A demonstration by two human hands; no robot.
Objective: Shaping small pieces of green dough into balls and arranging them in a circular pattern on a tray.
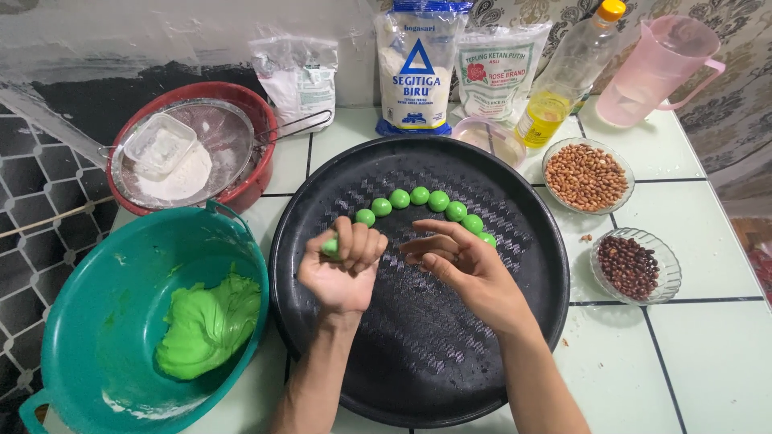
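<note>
Tiled counter (691,354), tray rim (555,273) beside bowls (635,265)

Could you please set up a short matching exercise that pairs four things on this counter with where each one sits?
Things:
1. green dough lump
2. small green balls
3. sieve with flour
4. pink jug

Places:
a. far right corner of the counter
b. in a curved row on the round black tray
c. inside the teal bowl
d. resting on the red bowl

Pairs: 1-c, 2-b, 3-d, 4-a

Over the tray, the left hand is closed on a bit of green dough; the right hand is open beside it.
</note>
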